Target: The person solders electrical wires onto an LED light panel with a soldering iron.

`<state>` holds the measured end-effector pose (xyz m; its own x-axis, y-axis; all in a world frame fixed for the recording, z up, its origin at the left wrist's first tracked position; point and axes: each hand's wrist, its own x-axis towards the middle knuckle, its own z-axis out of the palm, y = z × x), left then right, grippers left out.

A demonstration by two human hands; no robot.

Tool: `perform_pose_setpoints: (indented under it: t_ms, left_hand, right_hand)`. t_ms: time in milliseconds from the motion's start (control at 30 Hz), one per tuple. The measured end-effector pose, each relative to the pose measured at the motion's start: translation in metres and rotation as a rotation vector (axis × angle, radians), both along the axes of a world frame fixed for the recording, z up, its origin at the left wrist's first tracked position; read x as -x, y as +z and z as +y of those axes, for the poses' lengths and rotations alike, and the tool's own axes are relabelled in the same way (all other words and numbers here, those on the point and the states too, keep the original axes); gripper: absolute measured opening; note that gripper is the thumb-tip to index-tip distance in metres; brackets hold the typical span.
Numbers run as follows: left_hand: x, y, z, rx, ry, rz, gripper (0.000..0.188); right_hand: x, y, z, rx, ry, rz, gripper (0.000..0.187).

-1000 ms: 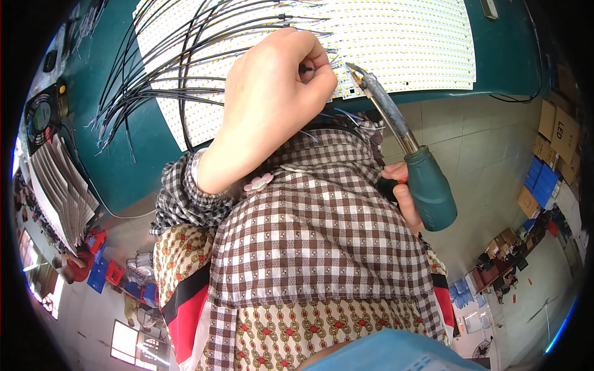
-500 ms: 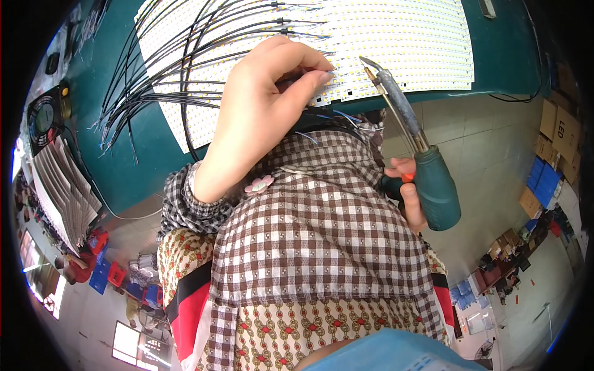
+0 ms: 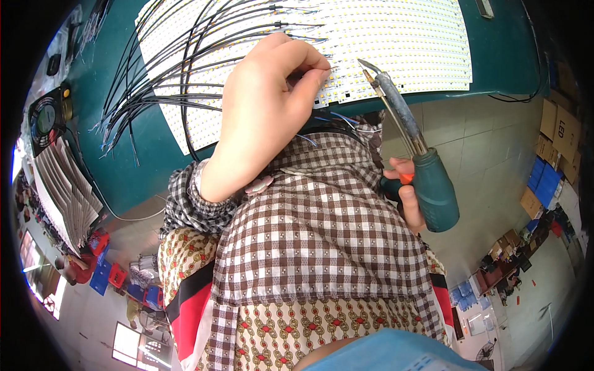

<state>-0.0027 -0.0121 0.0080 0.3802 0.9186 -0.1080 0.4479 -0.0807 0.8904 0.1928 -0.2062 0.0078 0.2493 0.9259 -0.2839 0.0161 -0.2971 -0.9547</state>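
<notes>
Left hand [image 3: 263, 93], narrowed to a pinch, contents hidden, is over white chip-dotted boards [image 3: 396, 43] lying flat on the desk [image 3: 501, 55] beneath black cables [image 3: 185, 96]; right hand [image 3: 409, 201] grips a soldering iron [image 3: 402, 111] by its handle [image 3: 435, 188], presumably keeping skin off hot metal.

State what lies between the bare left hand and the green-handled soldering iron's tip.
Head view: yellow-dotted white circuit panel shows between left hand and metal iron tip.

Dark green on the counter [image 3: 124, 179]; yellow-dotted white on the LED boards [image 3: 396, 43], one o'clock; black on the cables [image 3: 148, 94], ten; green on the soldering gun's body [image 3: 434, 191], three; brown-and-white check on the apron [image 3: 322, 247], six.
</notes>
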Motion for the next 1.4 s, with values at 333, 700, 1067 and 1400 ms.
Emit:
perform_pose_setpoints:
  t_ms: [333,700,1067,1400]
  left_hand:
    - [0.009,-0.004,0.01,-0.071,-0.124,-0.016,0.008]
    - [0.003,-0.004,0.006,0.079,0.024,0.012,0.009]
    - [-0.001,-0.006,0.005,-0.072,-0.005,0.043,0.006]
    - [0.0,-0.005,0.008,-0.019,-0.021,-0.019,0.006]
  right_hand:
    - [0.005,-0.008,0.0,-0.002,-0.182,0.141,0.063]
    - [0.005,-0.006,0.002,-0.032,-0.184,0.119,0.063]
    - [0.005,-0.007,0.003,-0.042,-0.149,0.082,0.062]
    - [0.004,-0.008,0.002,-0.054,-0.165,0.099,0.063]
